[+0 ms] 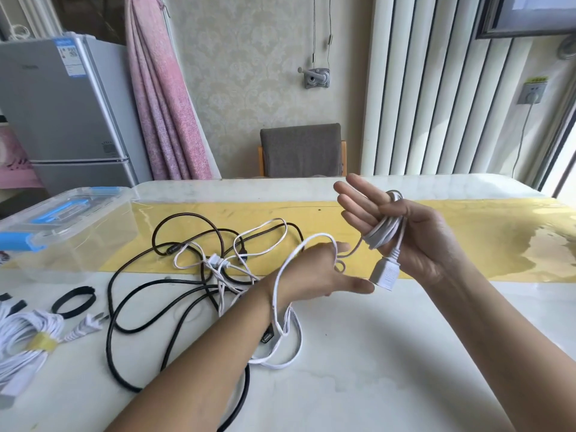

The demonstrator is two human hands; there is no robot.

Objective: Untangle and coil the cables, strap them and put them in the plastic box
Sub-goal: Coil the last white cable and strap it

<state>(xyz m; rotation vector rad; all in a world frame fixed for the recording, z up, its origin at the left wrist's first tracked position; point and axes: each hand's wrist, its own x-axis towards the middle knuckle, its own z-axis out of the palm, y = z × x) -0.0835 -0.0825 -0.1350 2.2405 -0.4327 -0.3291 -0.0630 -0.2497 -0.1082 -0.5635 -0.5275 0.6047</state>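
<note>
While the white power cable (381,235) is wound round the right hand (414,241), with fingers (358,201) straight and spread and the thumb laid across the turns, its free run leads left and near into the tangle (218,263) on the desk (389,338). The left hand (314,272) is nearer that run, fingers straight, nothing pinched. A flat white cable (276,288) is looped over its wrist.

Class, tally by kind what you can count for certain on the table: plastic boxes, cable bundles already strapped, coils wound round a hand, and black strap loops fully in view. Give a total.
Plastic box: 1
Strapped white cable bundle: 1
White cable coil on the right hand: 1
Black strap loop: 1
Total: 4
</note>
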